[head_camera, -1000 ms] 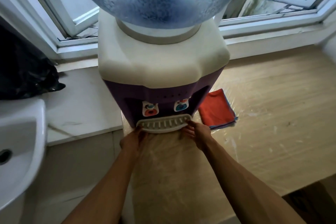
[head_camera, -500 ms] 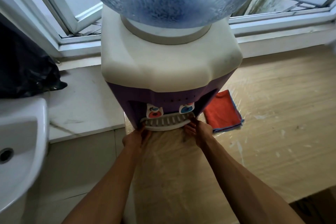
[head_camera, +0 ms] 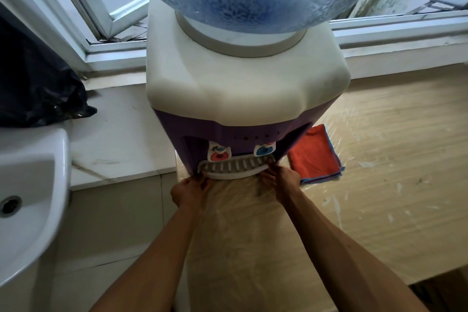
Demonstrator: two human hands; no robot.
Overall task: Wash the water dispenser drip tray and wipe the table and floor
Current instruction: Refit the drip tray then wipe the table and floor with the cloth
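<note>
Your left hand (head_camera: pixel 188 191) and right hand (head_camera: pixel 283 180) have closed in on the ends of the drip tray (head_camera: pixel 233 168) since a second ago. The tray has stayed seated under the taps at the foot of the water dispenser (head_camera: pixel 243 88). Each hand's fingers curl onto a corner of its rim. Draw it straight toward you, evenly on both sides, and keep it level, since any water inside would likely spill onto the table (head_camera: pixel 379 159).

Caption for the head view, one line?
The left hand and right hand grip the ends of the drip tray on a purple water dispenser; an orange cloth lies beside it.
</note>
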